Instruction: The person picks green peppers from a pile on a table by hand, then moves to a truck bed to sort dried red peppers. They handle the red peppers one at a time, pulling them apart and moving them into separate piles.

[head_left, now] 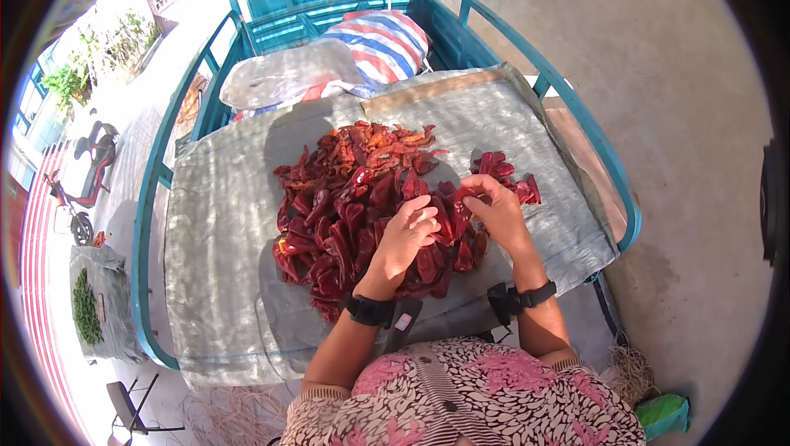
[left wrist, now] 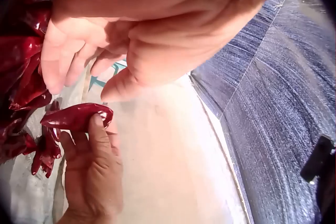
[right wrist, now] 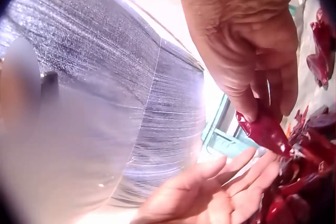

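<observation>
One pinched pepper (left wrist: 76,117) points lengthwise toward the pile (head_left: 341,232).

Head view: right hand (head_left: 498,211) fingers cover part of the held pepper (head_left: 461,207). Left hand (head_left: 407,236) hides peppers under it; the pile (head_left: 333,228)'s lower layers are buried mid-sheet (head_left: 222,265). Clear plastic (head_left: 288,74) overlaps the striped sack (head_left: 383,41) past the far edge. Patterned top (head_left: 461,397) cut off at frame bottom. Green heap (head_left: 85,308), left: too small to identify. Right wrist view: pale shape (right wrist: 21,90) at left, blurred, can't identify.
</observation>
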A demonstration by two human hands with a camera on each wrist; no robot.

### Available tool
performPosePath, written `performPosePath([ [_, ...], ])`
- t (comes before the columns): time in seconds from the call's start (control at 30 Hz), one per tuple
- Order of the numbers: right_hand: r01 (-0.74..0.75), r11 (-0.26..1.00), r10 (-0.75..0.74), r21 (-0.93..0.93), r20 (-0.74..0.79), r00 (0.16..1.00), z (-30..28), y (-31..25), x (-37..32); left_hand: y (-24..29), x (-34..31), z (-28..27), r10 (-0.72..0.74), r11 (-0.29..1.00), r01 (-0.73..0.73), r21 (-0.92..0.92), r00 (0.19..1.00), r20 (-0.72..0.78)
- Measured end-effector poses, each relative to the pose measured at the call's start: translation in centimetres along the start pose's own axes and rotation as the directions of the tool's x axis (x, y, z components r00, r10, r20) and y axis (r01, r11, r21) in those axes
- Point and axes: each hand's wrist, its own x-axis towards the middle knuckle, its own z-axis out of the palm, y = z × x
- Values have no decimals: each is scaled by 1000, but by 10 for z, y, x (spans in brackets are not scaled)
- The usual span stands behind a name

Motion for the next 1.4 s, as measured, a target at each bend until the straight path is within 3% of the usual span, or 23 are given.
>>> performPosePath([
  [0.03, 55, 995, -60, 89, 58, 996, 0, -2, -3, -2, 2, 1, 0, 1000, 0, 20, 999, 32],
  [0.13, 235, 961, -240, -144, -19, 970, -5, 4, 0, 1, 2, 4, -11, 1000, 11, -8, 998, 56],
  [0.2, 227, 919, -316, -322, -262, 912, -9, 13, 11, -2, 0, 4, 3, 998, -3, -57, 1000, -4],
  [0.23, 162, 636, -603, -754, -356, 714, -8, 11, 8, -3, 0, 4, 18, 998, -19, -51, 999, -30],
  [0.33, 98, 854, -308, -511, -345, 887, 1, 0, 2, -14, 3, -2, 51, 997, -54, -48, 997, -60],
  [0.37, 38, 866, -169, -499, -219, 961, 5, 5, 4, -22, 6, -5, 50, 997, -52, -59, 998, -37],
  [0.47, 93, 707, -172, -701, -43, 984, 20, 37, 17, -23, 6, -6, 45, 997, -46, -69, 999, -9],
  [0.6, 59, 656, -72, -753, 16, 997, 13, 27, 19, -20, 3, -7, 36, 997, -37, -71, 999, -21],
  [0.73, 80, 731, -214, -677, -117, 970, -5, 6, 5, -14, -1, -7, 11, 999, -12, -36, 1000, -8],
  [0.8, 126, 741, -334, -659, -199, 921, -16, -3, 3, -6, -5, -4, -3, 998, 2, -69, 1000, -14],
  [0.83, 184, 754, -436, -630, -271, 858, -19, -5, 4, -4, -6, -3, -7, 997, 6, -82, 1000, -15],
  [0.93, 70, 839, -363, -540, -458, 811, -16, -26, 4, -9, -3, -3, 45, 990, -55, -131, 996, -75],
  [0.97, 41, 827, -328, -560, -422, 845, -12, -26, 1, -7, -4, -1, 26, 987, -42, -155, 994, -105],
  [1.07, 131, 736, -285, -664, -128, 950, 9, 9, 9, -19, 2, -5, 58, 984, -75, -162, 993, -106],
  [1.17, 212, 665, -341, -716, -38, 939, 38, 30, 12, -26, 7, -9, 36, 982, -51, -180, 996, -85],
  [1.27, 154, 637, -264, -756, -26, 964, 47, 28, 11, -33, 10, -14, 37, 978, -52, -203, 996, -77],
  [1.4, 171, 783, -259, -599, -63, 964, 30, 18, 18, -29, 6, -10, 50, 985, -64, -162, 994, -94],
])
